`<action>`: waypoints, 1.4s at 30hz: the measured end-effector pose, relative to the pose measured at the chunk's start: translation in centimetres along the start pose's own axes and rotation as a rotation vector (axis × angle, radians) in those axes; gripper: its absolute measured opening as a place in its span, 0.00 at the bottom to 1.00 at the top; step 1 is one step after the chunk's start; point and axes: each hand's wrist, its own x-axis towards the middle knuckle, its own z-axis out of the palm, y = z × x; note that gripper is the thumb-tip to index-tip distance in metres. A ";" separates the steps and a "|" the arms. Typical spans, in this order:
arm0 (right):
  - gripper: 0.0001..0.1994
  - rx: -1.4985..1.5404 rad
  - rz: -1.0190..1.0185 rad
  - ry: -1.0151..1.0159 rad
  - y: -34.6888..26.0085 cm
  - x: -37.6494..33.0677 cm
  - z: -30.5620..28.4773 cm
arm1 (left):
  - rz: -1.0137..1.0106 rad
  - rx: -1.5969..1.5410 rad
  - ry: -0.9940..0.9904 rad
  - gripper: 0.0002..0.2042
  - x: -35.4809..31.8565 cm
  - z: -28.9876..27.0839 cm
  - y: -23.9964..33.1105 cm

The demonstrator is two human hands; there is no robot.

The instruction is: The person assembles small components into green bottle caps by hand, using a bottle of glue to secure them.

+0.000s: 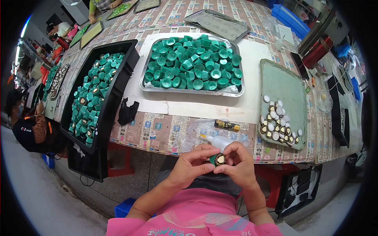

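Note:
Both hands meet in front of my chest at the table's near edge. Between the fingertips is a small green fluted cup [213, 160] with a dark brown filling and a pale gold piece in its middle. My left hand [193, 164] grips its left side with thumb and fingers. My right hand [240, 166] pinches it from the right, thumb near the front. Just behind the fingers lies a white squeeze bottle [219, 142] with a yellow tip, partly hidden. Beyond that, a black and gold cylinder [227, 125] rests beside clear plastic film.
A metal tray [189, 91] heaped with green fluted cups stands ahead. Leftward, a black crate [132, 55] holds many filled cups. A pale green tray [283, 78] at right carries small round white and gold pieces. A black cloth [128, 112] lies near the crate. People work far left.

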 end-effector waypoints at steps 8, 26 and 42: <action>0.22 -0.175 -0.036 0.004 0.0 -0.2 -0.1 | -0.011 0.078 0.026 0.19 -0.1 0.0 0.2; 0.21 -0.461 -0.338 0.050 -0.6 -0.2 -0.4 | 0.063 0.187 0.057 0.18 0.3 0.9 0.4; 0.19 -0.539 -0.430 0.020 -1.6 -0.4 -0.6 | -0.006 0.111 0.127 0.15 0.4 2.3 -0.1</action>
